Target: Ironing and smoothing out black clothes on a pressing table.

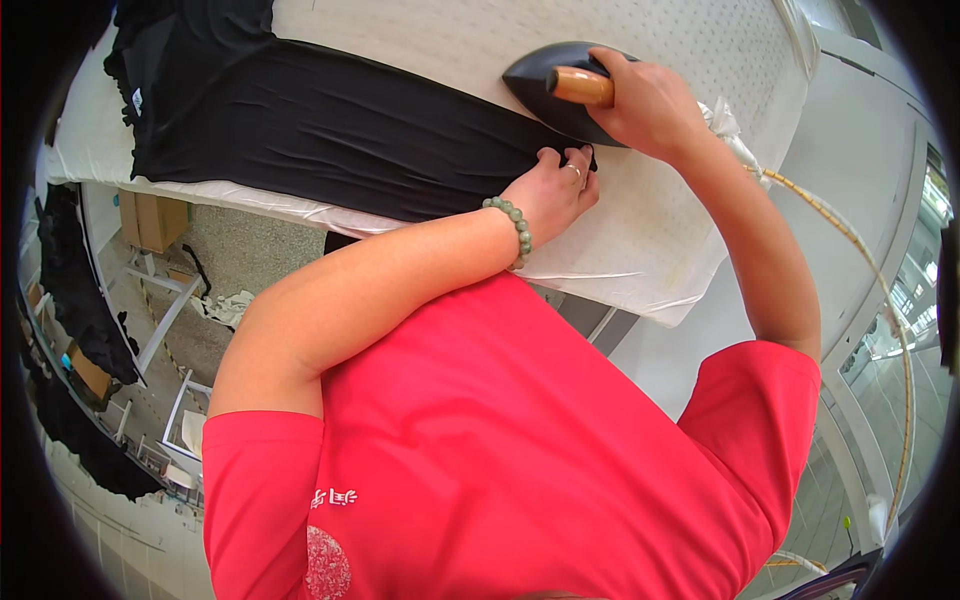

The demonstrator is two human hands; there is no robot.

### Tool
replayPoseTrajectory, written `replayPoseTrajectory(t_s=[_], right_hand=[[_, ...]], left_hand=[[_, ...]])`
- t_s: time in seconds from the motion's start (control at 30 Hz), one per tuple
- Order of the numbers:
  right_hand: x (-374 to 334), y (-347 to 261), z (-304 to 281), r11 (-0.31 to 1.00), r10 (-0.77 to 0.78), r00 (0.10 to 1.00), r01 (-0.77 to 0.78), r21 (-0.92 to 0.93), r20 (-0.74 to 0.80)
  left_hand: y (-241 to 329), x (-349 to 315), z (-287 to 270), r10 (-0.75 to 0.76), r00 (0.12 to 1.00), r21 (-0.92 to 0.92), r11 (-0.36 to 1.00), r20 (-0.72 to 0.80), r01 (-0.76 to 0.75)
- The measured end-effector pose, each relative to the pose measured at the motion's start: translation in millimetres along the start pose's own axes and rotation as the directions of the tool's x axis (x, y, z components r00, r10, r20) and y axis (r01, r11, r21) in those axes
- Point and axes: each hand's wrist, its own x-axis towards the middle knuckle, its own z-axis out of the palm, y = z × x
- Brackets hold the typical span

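A black garment (330,120) lies stretched over a pale padded ironing table (420,35), its narrow end toward the right. At that end my left hand (553,195) has its fingers curled onto the cloth's edge, gripping it. A bead bracelet (512,228) circles that wrist. Just beyond, my right hand (655,108) is wrapped round the wooden handle (582,88) of a dark iron (535,80). The iron's pointed tip faces left, and its body is right beside the garment's far edge. Whether its sole touches the cloth or only the table cover cannot be seen.
A hose or cord (840,222) runs from behind my right wrist down the right side. More black garments (80,285) hang at the left. Below the table's left part, a cardboard box (152,220) and a white metal frame (170,320) stand on the floor.
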Motion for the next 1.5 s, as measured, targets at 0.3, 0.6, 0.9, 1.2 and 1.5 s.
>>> replayPoseTrajectory(t_s=[0.3,0.6,0.9,1.2,1.5], right_hand=[[-11,13,1,0.990,-0.121,0.985,0.129,-0.058,0.122],[1,-9,-3,0.997,-0.042,0.989,0.051,-0.059,0.144],[21,-25,-18,0.999,0.002,0.999,0.000,-0.049,0.052],[36,-32,-38,0.993,0.113,0.994,-0.113,0.040,-0.006],[57,-12,-47,0.961,0.241,0.970,-0.238,0.142,-0.005]], left_hand=[[4,-3,1,0.026,0.997,-0.036,0.999,-0.071,-0.028],[-29,-18,-17,0.038,0.987,-0.324,0.942,-0.155,-0.087],[-364,-156,-37,-0.280,0.937,-0.169,0.933,0.207,0.317],[-387,-59,-55,0.188,0.973,-0.641,0.733,-0.132,-0.229],[-302,32,-55,-0.065,0.997,-0.308,0.950,-0.048,0.048]])
